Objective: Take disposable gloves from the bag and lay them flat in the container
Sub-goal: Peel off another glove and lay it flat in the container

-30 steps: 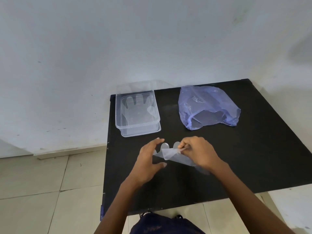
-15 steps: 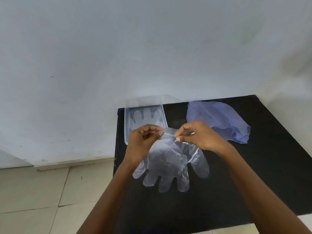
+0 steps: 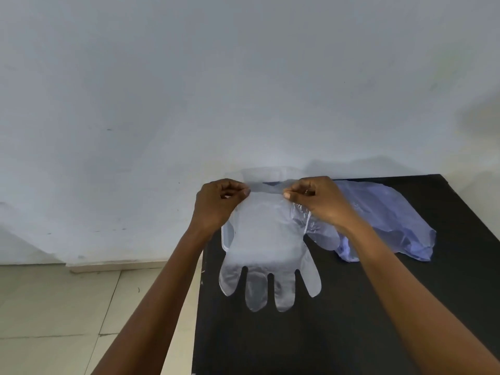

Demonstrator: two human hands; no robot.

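since half a second ago: both hands have risen and spread a little wider, and the glove [image 3: 266,247] now hangs opened out to its full length instead of bunched between them.
left hand [image 3: 216,205]: pinched shut on the left corner of the glove's cuff, fingertips curled together.
right hand [image 3: 319,203]: pinched shut on the right corner of the same cuff, level with the left, the cuff edge stretched taut between the two.
glove: dangles straight down from the hands, cuff up, four fingers pointing down toward the person, its thumb lobe out under the right wrist; its long axis runs from the hands toward the body.
container [image 3: 226,236]: clear plastic, directly beneath and just beyond the hands, mostly veiled by the glove; only its left wall shows well, and the pale shape above the knuckles is probably its lid or far rim, hard to tell through the film.
bag [image 3: 392,220]: bluish, limp on the black worktop [image 3: 351,320], to the right of the right hand and behind its forearm.
key relation: the container sits below the cuff line, about centred between both hands, neither clearly nearer; lowering would likely set the fingers down first, nearest the person.
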